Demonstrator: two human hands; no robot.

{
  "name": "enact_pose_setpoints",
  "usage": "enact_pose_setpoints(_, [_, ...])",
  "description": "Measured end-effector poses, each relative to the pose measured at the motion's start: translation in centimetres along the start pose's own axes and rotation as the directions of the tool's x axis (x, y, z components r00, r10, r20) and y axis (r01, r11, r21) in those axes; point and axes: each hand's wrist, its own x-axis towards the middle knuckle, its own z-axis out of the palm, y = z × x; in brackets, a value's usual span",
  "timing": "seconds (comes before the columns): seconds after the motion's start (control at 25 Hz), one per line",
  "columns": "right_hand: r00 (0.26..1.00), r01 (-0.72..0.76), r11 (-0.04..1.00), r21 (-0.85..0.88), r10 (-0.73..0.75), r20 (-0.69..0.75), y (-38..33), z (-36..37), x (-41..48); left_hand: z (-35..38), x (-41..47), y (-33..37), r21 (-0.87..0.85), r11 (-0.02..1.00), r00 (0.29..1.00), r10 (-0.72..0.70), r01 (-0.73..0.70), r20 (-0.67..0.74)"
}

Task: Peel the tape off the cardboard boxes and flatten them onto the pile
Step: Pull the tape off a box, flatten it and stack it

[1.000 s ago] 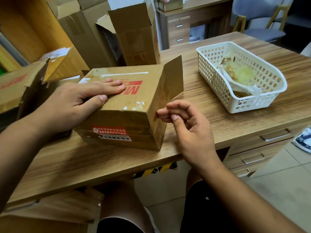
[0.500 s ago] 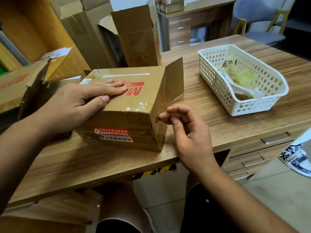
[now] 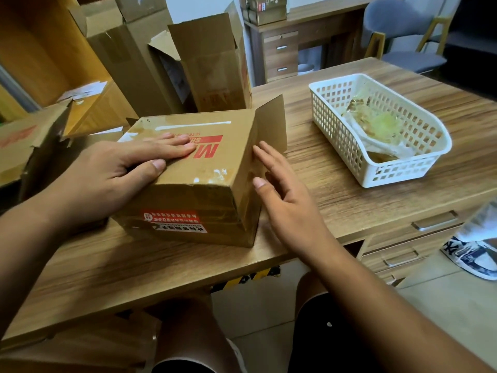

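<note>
Cardboard box (image 3: 188,181) sits ctr-left of frame on the wood worktop (image 3: 107,267), near its front edge. It is still box-shaped, w/ a red logo on top. Clear tape and a red-and-white label (image 3: 174,222) run across the near face. One end flap (image 3: 271,122) stands open at the far right corner.

Left hand (image 3: 113,173) lies flat on the box top, fingers (image 3: 172,145) straight and together, thumb at the near top edge; it presses down and grips nothing.

Right hand (image 3: 285,203) is open at the box's right side face, fingers (image 3: 269,160) spread and straight w/ tips against the cardboard, holding nothing.

White plastic basket (image 3: 403,176) is right of ctr on the worktop, well apart from the box, w/ a crumpled wad of used tape (image 3: 376,127) inside. An opened box (image 3: 215,68) stands upright just behind the main one, more cardboard behind it at upper left. Another torn box (image 3: 24,146) is at the left edge. A sneaker (image 3: 473,254) shows on the floor at the right edge.
</note>
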Motion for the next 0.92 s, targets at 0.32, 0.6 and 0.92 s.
enact_pose_setpoints(0.32, [0.998,0.037,0.999,-0.028,-0.036,0.045,0.0,0.3,-2.7,0.1,0.1,-0.1,0.005,1.000,1.000,0.009,-0.009,-0.007])
enact_pose_setpoints(0.6, [0.997,0.069,0.997,-0.039,-0.070,-0.025,-0.1,-0.5,-1.2,0.1,0.1,-0.1,-0.003,1.000,1.000,0.002,-0.002,-0.005])
enact_pose_setpoints(0.92, [0.993,0.045,0.999,0.026,-0.042,-0.112,0.4,-0.4,1.3,0.1,0.1,0.0,-0.007,1.000,1.000,-0.007,0.007,-0.009])
